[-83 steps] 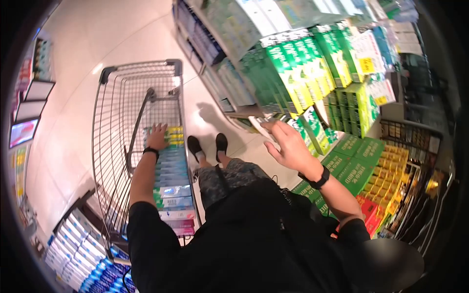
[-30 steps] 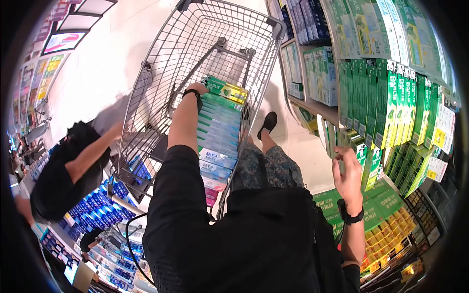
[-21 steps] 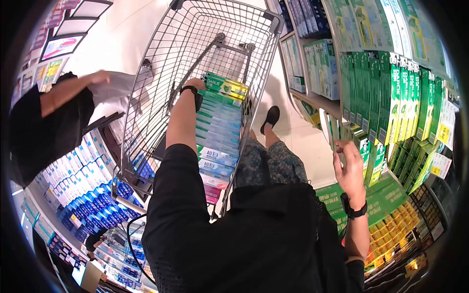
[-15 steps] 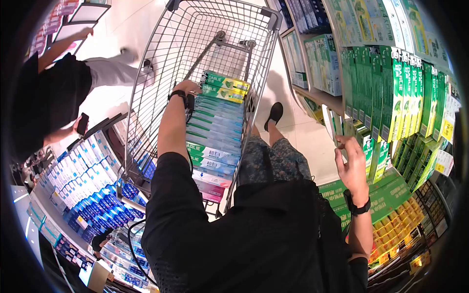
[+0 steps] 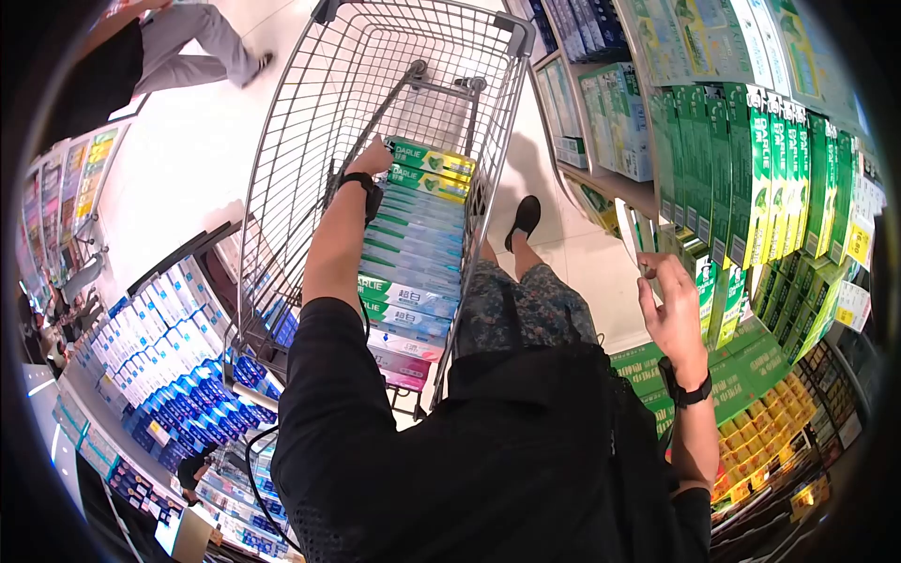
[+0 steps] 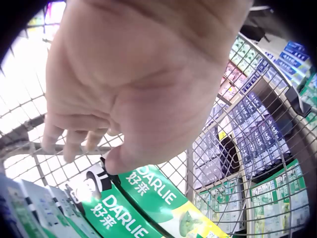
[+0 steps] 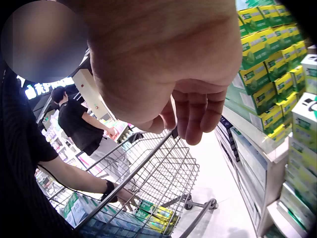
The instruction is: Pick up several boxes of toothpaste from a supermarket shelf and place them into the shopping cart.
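Left hand [image 5: 378,158] at the end of two green-and-yellow DARLIE boxes [image 5: 430,171] in my shopping cart [image 5: 519,39]. Pale-blue boxes [image 5: 413,235] rowed from there back toward me. Right hand [image 5: 672,300] out over the aisle, fingers loosely bent; shelved green boxes [image 5: 741,178] ahead of it, yellow packs [image 5: 765,413] right of its wrist. Someone [image 5: 183,47] mid-stride, well left of my left hand.

1 cart [image 5: 519,36], 2 yellow-ended boxes [image 5: 432,159] inside
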Motion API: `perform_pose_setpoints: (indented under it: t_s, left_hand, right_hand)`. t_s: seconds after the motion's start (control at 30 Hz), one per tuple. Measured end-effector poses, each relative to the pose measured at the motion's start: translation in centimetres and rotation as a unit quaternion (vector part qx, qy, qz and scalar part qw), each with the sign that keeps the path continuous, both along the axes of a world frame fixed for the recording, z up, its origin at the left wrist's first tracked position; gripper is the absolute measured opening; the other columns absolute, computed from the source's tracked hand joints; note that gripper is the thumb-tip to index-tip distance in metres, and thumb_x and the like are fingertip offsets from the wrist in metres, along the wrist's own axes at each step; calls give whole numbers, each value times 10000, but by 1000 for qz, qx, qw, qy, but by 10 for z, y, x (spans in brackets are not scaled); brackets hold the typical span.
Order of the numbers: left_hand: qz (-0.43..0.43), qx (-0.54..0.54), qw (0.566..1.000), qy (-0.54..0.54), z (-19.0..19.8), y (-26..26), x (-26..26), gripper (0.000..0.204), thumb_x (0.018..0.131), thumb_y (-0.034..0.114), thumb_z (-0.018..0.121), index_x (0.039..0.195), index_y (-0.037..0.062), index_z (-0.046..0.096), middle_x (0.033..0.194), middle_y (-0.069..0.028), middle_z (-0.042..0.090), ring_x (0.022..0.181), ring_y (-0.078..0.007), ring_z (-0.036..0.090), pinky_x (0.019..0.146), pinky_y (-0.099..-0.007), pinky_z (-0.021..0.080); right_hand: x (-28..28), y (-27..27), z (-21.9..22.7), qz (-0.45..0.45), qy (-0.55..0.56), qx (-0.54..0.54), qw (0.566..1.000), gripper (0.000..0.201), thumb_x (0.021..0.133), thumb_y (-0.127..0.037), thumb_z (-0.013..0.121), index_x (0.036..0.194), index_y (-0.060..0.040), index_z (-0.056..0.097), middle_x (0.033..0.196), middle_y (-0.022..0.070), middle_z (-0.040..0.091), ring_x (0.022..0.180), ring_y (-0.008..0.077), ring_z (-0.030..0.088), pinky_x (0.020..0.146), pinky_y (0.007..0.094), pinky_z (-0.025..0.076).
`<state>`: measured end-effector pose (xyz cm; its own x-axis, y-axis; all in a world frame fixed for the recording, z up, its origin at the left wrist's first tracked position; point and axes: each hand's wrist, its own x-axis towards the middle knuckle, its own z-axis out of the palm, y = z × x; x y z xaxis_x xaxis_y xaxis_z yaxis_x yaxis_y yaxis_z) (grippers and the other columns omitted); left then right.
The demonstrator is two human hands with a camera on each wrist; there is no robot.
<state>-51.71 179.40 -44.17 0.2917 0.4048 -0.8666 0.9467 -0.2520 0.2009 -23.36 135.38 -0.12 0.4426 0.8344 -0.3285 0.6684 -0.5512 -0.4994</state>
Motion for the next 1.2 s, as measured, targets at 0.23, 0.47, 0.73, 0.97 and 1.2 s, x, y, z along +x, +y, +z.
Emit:
perform_pose_setpoints:
  t_s: [0.23,0.47,0.73,0.97,1.2]
  left_hand:
    - [-239,1,956,-168,-103,7,55,484,998,311,615,1338,-27,683,1223,-322,737,1148,-473,710,1054,-523,557]
    - [-303,139,923,-192,-33,102,8,391,1016,233,531,1121,-106,696,1195,-393,707,1167,-559,671,1016,-582,537]
    - [-118,237,906,-331,314,-20,127,408,1084,287,601,1335,-17,704,1180,-292,768,1128,-453,736,979,-496,574]
    - [-83,-123,862,-485,368,-184,237,791,1088,353,701,1695,30,311,1517,-259,631,1274,-334,713,1036,-402,576]
    - [29,-254,843,-473,377,-280,327,963,1086,236,683,1768,33,34,1727,-228,390,1428,-246,550,1129,-334,465]
  right_hand:
    - [20,-20,10,11,-79,54,995,283,895,38,721,1175,-6,710,1054,169,718,928,378,717,834,450,590]
    - [60,-13,19,-107,-318,243,910,303,842,50,727,1136,-19,702,980,154,644,890,365,626,779,469,494]
    - [101,10,33,-177,-433,29,883,889,887,-480,840,1487,94,521,1431,235,572,1307,383,541,1064,494,433]
    - [99,7,56,-170,-367,26,914,784,838,-410,880,1410,23,563,1185,219,576,1115,376,563,947,475,471]
    - [112,6,59,-161,-375,45,912,708,826,-441,878,1294,-2,578,1116,197,574,1076,350,566,929,464,469]
